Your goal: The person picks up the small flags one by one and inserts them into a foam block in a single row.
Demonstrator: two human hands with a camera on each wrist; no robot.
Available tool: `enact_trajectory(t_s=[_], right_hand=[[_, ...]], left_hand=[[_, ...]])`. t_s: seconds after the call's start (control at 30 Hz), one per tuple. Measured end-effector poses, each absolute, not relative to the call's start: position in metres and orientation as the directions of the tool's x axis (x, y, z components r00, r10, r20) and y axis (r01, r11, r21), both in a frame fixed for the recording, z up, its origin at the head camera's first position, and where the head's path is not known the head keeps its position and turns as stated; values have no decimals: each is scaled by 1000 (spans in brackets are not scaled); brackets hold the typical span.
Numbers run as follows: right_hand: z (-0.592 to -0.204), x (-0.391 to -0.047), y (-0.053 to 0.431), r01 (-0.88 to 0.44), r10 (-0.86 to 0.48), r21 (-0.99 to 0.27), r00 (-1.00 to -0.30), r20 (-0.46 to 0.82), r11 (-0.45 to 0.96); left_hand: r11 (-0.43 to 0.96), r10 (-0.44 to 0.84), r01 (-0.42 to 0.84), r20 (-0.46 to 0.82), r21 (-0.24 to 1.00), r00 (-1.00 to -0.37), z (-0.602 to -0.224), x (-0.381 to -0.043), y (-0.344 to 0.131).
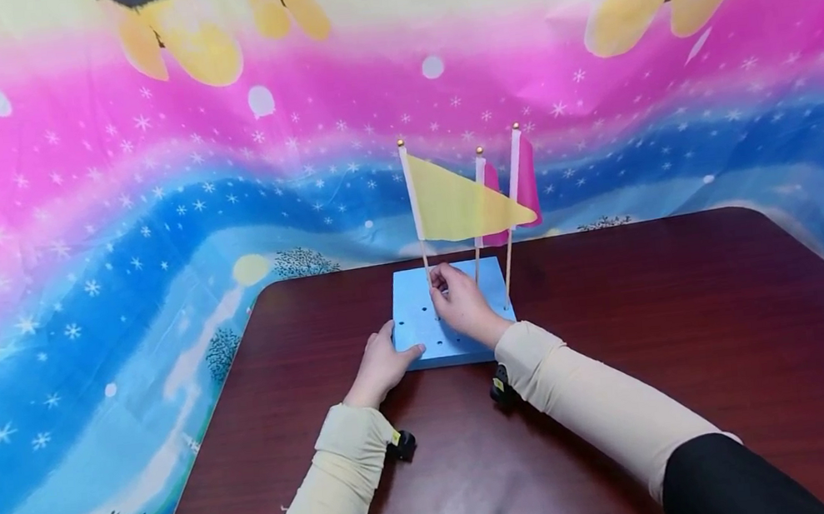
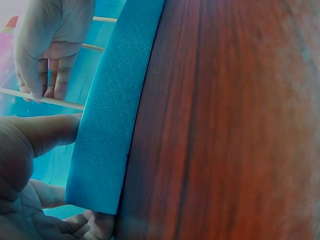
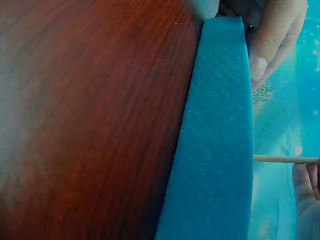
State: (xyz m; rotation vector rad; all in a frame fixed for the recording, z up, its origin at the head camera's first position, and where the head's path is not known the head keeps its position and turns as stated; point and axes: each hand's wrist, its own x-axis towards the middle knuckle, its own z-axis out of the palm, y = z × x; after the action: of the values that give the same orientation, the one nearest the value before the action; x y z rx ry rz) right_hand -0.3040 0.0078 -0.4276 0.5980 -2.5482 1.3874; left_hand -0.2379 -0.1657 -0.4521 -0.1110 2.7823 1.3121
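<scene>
A light blue foam board (image 1: 408,291) with small holes in its top lies on the table. At its near left corner my left hand (image 1: 381,365) holds it, thumb (image 2: 52,132) over the top and the other fingers along the side. My right hand (image 1: 462,302) pinches the thin wooden stick (image 2: 55,101) of a yellow triangular flag (image 1: 451,194) low down, above the board. That stick stands upright, its lower end at the board's top face in the right wrist view. Two pink flags (image 1: 529,182) stand on sticks at the board's right side, one partly behind the yellow flag.
The dark reddish-brown wooden table (image 1: 691,328) extends on both sides of the board and in front of it. Behind it hangs a colourful printed cloth (image 1: 339,139) with snowflakes. Small black cameras (image 1: 403,445) are strapped at both wrists.
</scene>
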Motion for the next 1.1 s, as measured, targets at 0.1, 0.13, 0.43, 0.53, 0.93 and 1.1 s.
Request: enact_trajectory(t_s=[0.1,0.13,0.43,0.53,0.93,1.1], right_hand=[[-430,-305,8,-431,-265,-758,-902,342,490],[-431,-305,7,-432,-268,-756,-901,340,492],[-439,-304,11,-430,-292,-742,-901,320,515],[-440,-304,12,-440,-299,-736,-896,328,514],[-437,-301,14,-411,-289,-759,-909,300,505],[-433,-296,16,-361,-296,-786,-925,236,501]], left_hand=[[635,-39,-92,-88,767,-995,-453,-239,-166],[634,-39,-91,-86,768,-996,-453,-239,-166],[634,-39,-98,-94,768,-995,-455,-240,-165],[636,-39,-95,-91,766,-995,-455,-240,-166],[632,-42,-95,-88,769,-995,-456,-239,-165],[631,-44,-92,-82,770,-996,-455,-239,-166]])
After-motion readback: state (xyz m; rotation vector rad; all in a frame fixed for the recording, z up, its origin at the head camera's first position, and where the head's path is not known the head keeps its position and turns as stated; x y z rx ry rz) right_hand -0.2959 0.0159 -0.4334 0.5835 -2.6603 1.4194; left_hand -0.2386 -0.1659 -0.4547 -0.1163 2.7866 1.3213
